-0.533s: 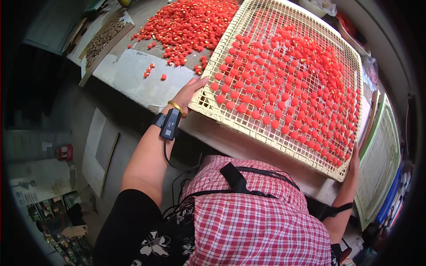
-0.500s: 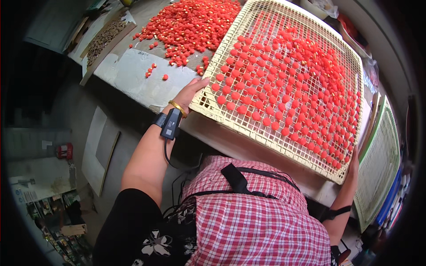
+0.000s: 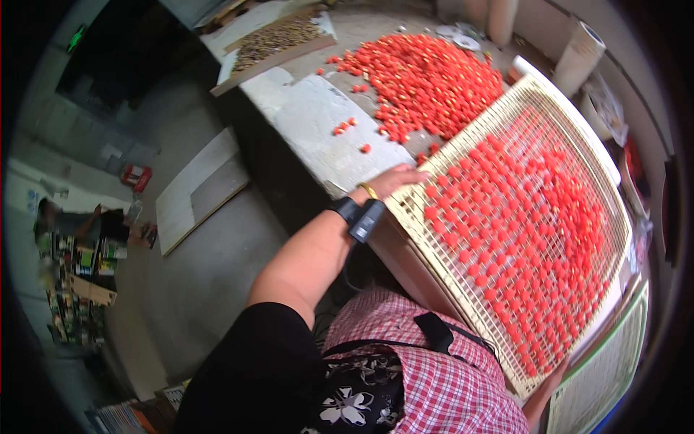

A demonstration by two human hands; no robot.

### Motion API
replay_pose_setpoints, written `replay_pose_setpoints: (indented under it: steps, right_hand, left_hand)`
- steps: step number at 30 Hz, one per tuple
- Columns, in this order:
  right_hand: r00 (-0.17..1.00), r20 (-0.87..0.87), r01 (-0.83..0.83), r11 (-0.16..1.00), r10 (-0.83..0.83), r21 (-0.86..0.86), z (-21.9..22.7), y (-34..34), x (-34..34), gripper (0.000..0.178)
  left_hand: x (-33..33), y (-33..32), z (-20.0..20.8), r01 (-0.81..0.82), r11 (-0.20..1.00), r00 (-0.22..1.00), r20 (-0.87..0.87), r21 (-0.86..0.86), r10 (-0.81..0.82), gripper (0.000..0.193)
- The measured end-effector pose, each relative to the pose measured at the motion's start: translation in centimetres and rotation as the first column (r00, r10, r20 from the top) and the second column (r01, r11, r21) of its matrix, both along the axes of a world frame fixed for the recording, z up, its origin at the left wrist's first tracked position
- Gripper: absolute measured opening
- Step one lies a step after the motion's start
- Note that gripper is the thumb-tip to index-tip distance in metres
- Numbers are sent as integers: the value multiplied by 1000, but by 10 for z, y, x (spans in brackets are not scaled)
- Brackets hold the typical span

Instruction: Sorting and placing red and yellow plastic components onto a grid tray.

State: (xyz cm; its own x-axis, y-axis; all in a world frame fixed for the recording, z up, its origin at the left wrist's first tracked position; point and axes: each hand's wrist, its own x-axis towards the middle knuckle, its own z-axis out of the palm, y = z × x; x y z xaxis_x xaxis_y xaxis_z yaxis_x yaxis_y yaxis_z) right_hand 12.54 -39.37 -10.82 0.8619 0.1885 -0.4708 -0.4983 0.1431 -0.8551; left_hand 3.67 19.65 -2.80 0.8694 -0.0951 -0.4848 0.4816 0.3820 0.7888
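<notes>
You hold a large cream mesh tray (image 3: 578,145) across the near edge of the bench (image 3: 311,116), tilted, its grid covered with small red pieces (image 3: 535,239). Your left hand (image 3: 394,181) grips the tray's left corner, fingers curled over the rim. Your right hand (image 3: 553,372) is barely visible at the near right corner; its grip cannot be told. A heap of red pieces (image 3: 426,79) lies farther on the bench.
</notes>
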Motion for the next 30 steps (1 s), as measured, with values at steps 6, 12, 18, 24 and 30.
replay_pose_setpoints:
  steps: [6, 12, 18, 24, 30]
  right_hand:
    - [994, 49, -98, 995, 98, 12, 1, 43, 26, 64]
    - [987, 99, -124, 992, 124, -6, 2, 49, 39, 64]
    - [973, 144, -188, 981, 179, 51, -13, 87, 53, 64]
    - [951, 181, -278, 947, 249, 163, -46, 149, 54, 65]
    - [925, 243, -351, 901, 291, 256, -55, 211, 53, 65]
  left_hand:
    - [-2, 6, -42, -169, 954, 985, 78, 247, 154, 51]
    - [-34, -27, -40, -416, 894, 867, 369, 167, 334, 36]
    - [-64, -35, -43, -489, 804, 862, 331, 339, 385, 39]
    - [-65, -72, 37, -672, 370, 731, 655, 642, 191, 55]
    - [-63, -167, 110, -354, 687, 762, 622, 634, -181, 46]
